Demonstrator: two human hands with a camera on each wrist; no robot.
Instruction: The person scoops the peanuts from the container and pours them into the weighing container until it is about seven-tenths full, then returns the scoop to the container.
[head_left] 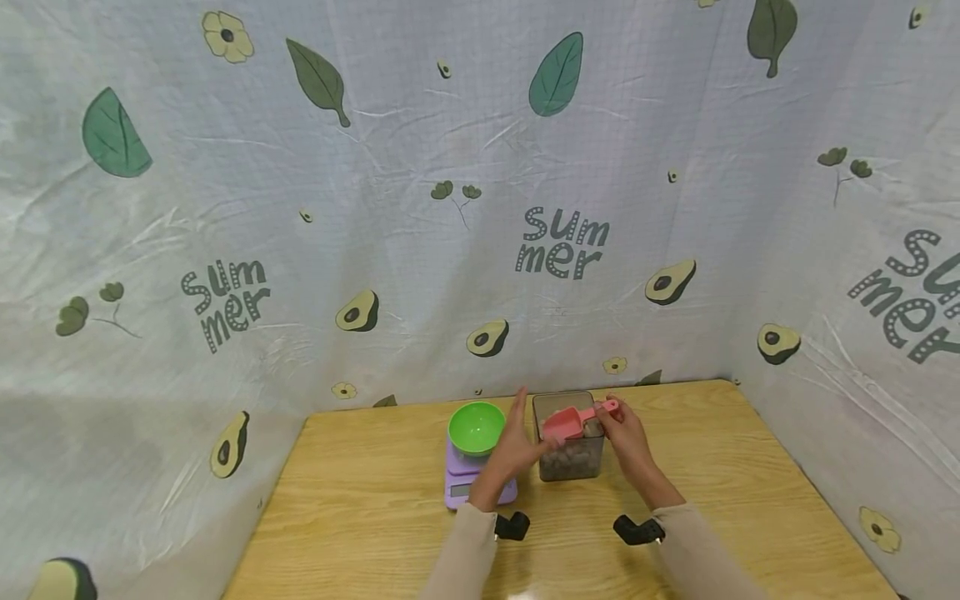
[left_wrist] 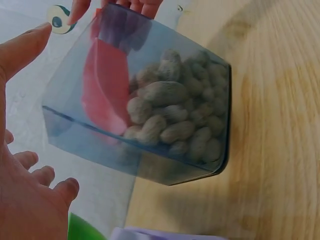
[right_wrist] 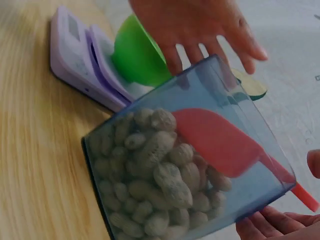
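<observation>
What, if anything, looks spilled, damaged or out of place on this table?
Nothing stands out. The peanuts lie inside the container, where the pink scoop rests with its handle sticking out, and the green bowl sits on the purple scale. I see no spill or damage.

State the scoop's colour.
Pink all over the visible part of the scoop; it shows best in the head view.

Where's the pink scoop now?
In the head view, the pink scoop tilts inside the peanut container, handle jutting over its right edge by the right hand.
</observation>
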